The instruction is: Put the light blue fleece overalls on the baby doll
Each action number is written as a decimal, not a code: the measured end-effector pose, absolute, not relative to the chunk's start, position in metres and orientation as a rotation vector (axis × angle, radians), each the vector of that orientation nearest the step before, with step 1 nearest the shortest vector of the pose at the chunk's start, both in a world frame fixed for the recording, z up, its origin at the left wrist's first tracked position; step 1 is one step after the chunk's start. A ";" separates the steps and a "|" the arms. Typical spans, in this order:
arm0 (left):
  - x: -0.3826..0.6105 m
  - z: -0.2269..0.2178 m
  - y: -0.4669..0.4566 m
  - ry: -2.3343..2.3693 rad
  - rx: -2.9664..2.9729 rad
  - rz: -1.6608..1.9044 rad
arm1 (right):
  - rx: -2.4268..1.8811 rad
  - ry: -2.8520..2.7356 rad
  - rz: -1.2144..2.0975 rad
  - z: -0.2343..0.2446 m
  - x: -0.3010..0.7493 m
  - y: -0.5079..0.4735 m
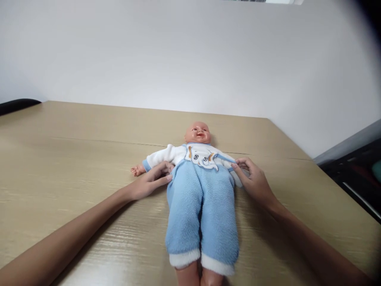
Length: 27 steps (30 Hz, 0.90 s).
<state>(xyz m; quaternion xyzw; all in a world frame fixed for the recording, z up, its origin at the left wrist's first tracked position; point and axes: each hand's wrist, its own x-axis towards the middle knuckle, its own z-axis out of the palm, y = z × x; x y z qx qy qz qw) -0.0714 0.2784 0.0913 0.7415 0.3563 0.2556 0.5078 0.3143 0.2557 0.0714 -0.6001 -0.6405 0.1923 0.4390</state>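
Observation:
A baby doll (199, 133) lies on its back, head toward the wall and legs toward me. It wears a white top (178, 153) with an elephant face (200, 157) on the chest, and fluffy light blue trousers (186, 210) with white cuffs. At the trousers' waist on the left side, my left hand (156, 178) is closed on the cloth, its thumb against the blue edge and its fingertips partly hidden. My right hand (251, 178) pinches the blue-trimmed edge of the clothing on the other side, drawing it outward. The doll's sleeve there is partly covered by my hand.
The doll rests on a light wooden table (89, 178) with a thin seam across it. Behind the table stands a white wall (149, 55). A dark chair-like edge (19, 104) shows at the far left, and black objects (354, 174) stand beyond the right edge.

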 end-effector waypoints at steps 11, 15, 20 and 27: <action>-0.048 0.091 0.278 1.192 1.866 0.909 | -1.417 -1.815 0.271 0.072 0.329 0.255; -0.028 0.110 0.277 1.290 2.286 1.177 | -1.436 -1.939 0.233 0.070 0.349 0.248; 0.037 0.145 0.294 0.799 2.634 0.892 | -1.468 -2.044 0.401 0.067 0.381 0.239; 0.103 0.139 0.327 0.973 2.756 0.571 | -1.536 -1.753 0.601 0.071 0.403 0.242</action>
